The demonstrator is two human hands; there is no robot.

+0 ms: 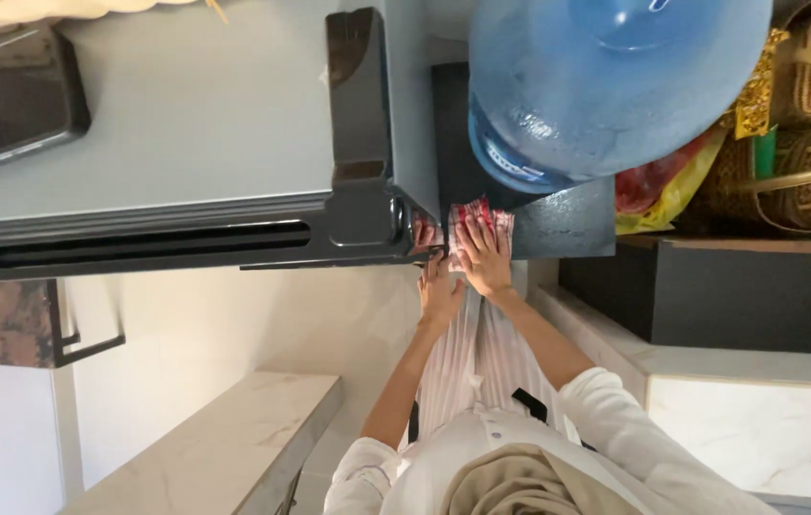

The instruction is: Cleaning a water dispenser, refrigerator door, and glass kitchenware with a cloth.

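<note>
I saw both arms stretched toward twelve o'clock. My right hand [484,256] lay flat, fingers spread, on the red patterned cloth [478,217]; my left hand [438,291], at seven o'clock of it, rested loose beside the refrigerator [186,143].

Lighting: bright, soft and even indoor light, with pale walls and marble surfaces close to washed out and only weak shadows. Glare: small white highlights on the blue water bottle [605,76]; darker shade under the grey appliance [176,143]. Quality: frame appears upside down, slightly soft overall, with wide-angle stretching toward the edges.
</note>
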